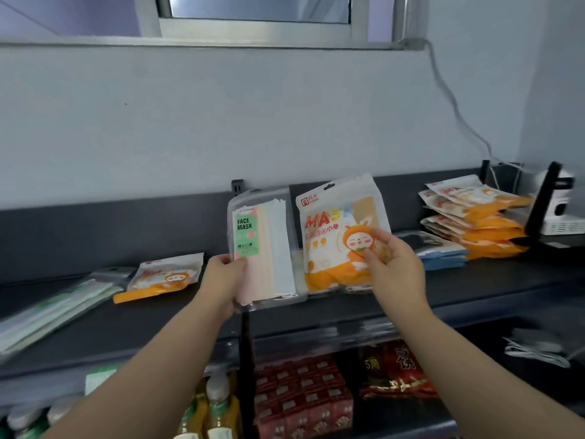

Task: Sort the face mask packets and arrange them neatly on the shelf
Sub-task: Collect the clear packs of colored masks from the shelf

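My left hand (223, 277) grips a clear packet with a green "FACE MASK" label (262, 245) by its lower left corner, upright above the dark shelf (158, 318). My right hand (394, 264) holds an orange cartoon-rabbit mask packet (335, 229) upright beside it, fingers across its front. One more orange packet (164, 277) lies flat on the shelf at left, next to clear green-label packets (53, 308). A stack of orange packets (474, 220) sits at the far right, with blue packets (443, 253) in front of it.
A white device (560, 207) with a cable stands at the shelf's right end behind a black bracket (541, 204). Below the shelf are drink bottles (218, 407), red snack boxes (304, 397) and a red bag (395, 369). Grey masks (538, 346) lie lower right.
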